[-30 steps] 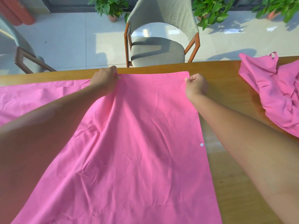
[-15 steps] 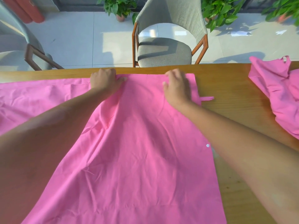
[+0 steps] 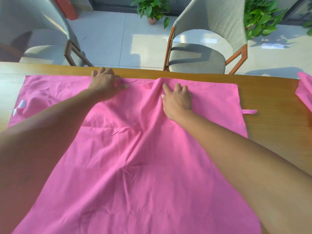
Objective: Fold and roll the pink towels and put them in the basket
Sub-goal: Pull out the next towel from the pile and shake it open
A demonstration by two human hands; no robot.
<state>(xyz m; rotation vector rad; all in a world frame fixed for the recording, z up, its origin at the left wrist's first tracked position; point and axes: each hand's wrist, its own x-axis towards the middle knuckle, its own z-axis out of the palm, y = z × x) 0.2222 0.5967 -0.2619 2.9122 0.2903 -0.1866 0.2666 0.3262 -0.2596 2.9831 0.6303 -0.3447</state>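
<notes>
A wooden table (image 3: pixel 270 102) ran across the frame from left to right, its far edge set against a pale tiled floor (image 3: pixel 108 36) lit by patches of sunlight. In the upper left of the frame stood a grey upholstered chair (image 3: pixel 45 48) with a dark wooden frame; at upper centre a potted plant (image 3: pixel 152 9) stood on the tiles; right of centre a second grey chair (image 3: pixel 202 54) with an orange-brown frame was drawn up to the table edge; and in the upper right corner more green foliage (image 3: pixel 260 16) was visible. The pink towel (image 3: pixel 135 166) lay spread over most of the table, from the left of the frame to right of centre, and continued off the lower edge. Its surface showed shallow creases, and a raised ridge ran down the centre. A white tag (image 3: pixel 20 106) lay at its left edge, and a small pink loop (image 3: pixel 249 112) projected from its right edge onto the bare wood. The left hand (image 3: pixel 105 83) rested on the far hem, left of centre, its fingers loosely curled; a grip on the cloth could not be confirmed. The right hand (image 3: pixel 177 98) lay flat just right of the ridge, fingers straight and slightly apart, pressing the cloth. At the far right edge of the frame a second pink towel (image 3: pixel 303 93) lay partly in view.
</notes>
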